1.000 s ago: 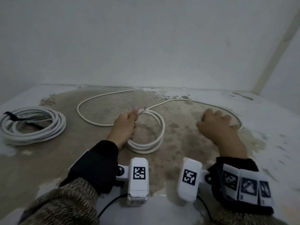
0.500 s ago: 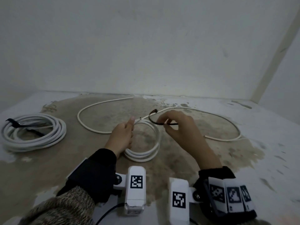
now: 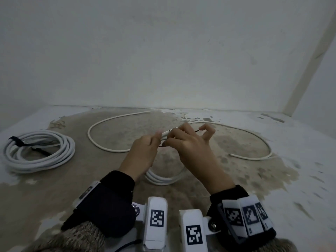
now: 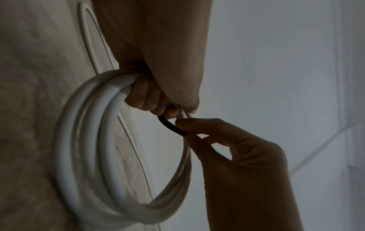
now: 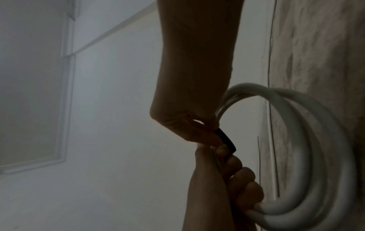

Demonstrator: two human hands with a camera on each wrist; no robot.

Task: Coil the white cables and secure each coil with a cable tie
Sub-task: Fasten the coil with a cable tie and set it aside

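Observation:
My left hand [image 3: 143,151] grips the top of a small white cable coil [image 3: 163,179], fingers curled round its strands [image 4: 102,140]. The coil [image 5: 308,156] hangs below both hands, lifted off the floor. My right hand [image 3: 189,142] pinches a thin black cable tie [image 4: 171,126] between thumb and forefinger, right at the left hand's fingertips. The black cable tie [image 5: 284,140] runs against the coil where the left hand holds it. A second white coil [image 3: 38,151], bound with a black tie [image 3: 20,141], lies on the floor at the far left.
Two loose white cables lie on the stained floor: one [image 3: 112,124] curves behind my hands at the left, another [image 3: 254,139] sweeps round to the right. A white wall [image 3: 163,51] rises close behind, with a corner at the right.
My right hand left the floor at the right, took up the black tie and brought it to the coil. My left hand raised the coil slightly.

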